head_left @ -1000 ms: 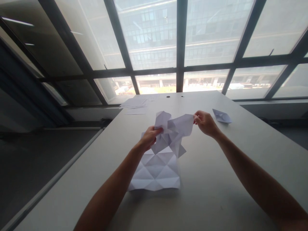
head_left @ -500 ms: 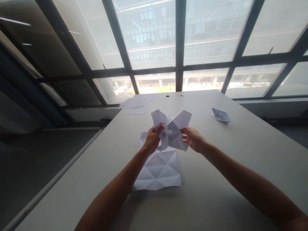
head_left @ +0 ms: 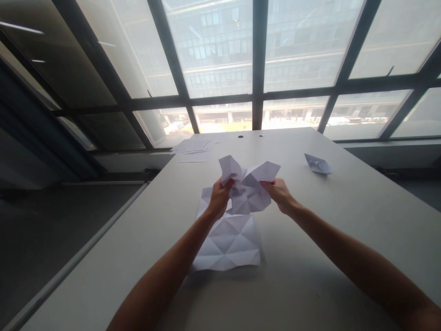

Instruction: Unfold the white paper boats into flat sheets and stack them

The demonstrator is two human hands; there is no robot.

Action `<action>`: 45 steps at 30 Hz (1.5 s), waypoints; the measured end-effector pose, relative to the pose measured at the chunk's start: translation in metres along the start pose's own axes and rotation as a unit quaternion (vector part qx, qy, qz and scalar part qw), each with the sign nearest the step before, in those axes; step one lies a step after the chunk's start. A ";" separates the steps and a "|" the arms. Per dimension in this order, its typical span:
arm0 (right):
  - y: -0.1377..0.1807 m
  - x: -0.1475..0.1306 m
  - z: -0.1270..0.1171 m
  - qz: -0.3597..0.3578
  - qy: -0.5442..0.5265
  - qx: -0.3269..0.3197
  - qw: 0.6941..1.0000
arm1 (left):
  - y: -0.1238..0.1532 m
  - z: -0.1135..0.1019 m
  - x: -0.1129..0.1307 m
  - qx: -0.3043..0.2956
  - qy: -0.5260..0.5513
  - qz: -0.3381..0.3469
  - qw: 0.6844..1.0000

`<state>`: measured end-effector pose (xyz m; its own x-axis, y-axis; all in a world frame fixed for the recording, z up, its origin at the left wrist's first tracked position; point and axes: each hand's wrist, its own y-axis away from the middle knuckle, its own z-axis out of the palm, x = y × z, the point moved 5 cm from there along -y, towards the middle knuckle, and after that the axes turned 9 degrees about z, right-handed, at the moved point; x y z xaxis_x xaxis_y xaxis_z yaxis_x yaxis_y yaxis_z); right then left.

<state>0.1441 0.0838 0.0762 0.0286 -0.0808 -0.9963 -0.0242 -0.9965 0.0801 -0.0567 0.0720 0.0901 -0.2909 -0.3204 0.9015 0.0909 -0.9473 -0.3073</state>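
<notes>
1. Now your left hand (head_left: 219, 194) and right hand (head_left: 279, 193) both grip the folded paper (head_left: 250, 197), which is held up over the far end of the creased sheet (head_left: 225, 243).
2. Your left thumb presses on the near side of the folded paper, pinching its left part. The other left fingers are mostly hidden, so whether they are spread can't be told. This grip matches the 1 from 0.5 s ago.
3. Your right hand has changed more. 1.0 s ago it was farther out to the right of the creased sheet, drawing out a flap; 0.5 s ago its fingers showed spread at the paper's edge. Here the thumb and fingers pinch the right part; you can't see the remaining fingertips clearly.
4. The folded paper now has 2 raised flaps, and its lower part has opened wider between your hands than 0.5 s ago, showing creased facets.
5. The creased sheet lies flat on the table (head_left: 299, 266), practically unmoved.
6. The small paper boat (head_left: 317, 164) sits beyond the creased sheet to its right, and the loose sheets (head_left: 193, 147) lie beyond it to its left, both as before.
</notes>
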 end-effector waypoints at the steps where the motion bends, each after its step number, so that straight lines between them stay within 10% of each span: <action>1: -0.001 -0.001 -0.001 -0.019 0.023 0.017 0.999 | 0.000 0.000 -0.001 0.007 0.011 -0.013 1.000; 7: -0.005 -0.005 -0.002 -0.091 0.124 0.046 0.987 | 0.003 0.000 -0.002 -0.014 0.049 -0.111 0.993; 14: -0.019 -0.016 -0.023 -0.154 0.198 0.069 0.966 | -0.011 -0.016 0.003 0.008 -0.079 -0.015 0.997; 19: -0.015 -0.027 -0.032 -0.160 0.218 0.086 0.959 | -0.012 -0.022 0.000 0.003 -0.132 -0.077 0.988; 27: 0.005 -0.034 -0.008 -0.108 0.079 -0.088 0.987 | -0.002 -0.014 -0.001 -0.101 -0.167 -0.170 0.966; 37: 0.019 -0.065 -0.032 -0.143 0.085 0.023 0.986 | -0.007 -0.023 0.009 -0.070 -0.106 -0.193 0.973; 45: -0.006 -0.071 -0.081 -0.024 0.029 0.073 0.997 | -0.019 -0.038 0.013 -0.063 -0.030 -0.187 0.980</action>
<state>0.2229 0.0940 0.1487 0.0909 -0.0394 -0.9951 -0.1658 -0.9859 0.0238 -0.0988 0.0858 0.0960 -0.2247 0.0465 0.9733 -0.1307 -0.9913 0.0172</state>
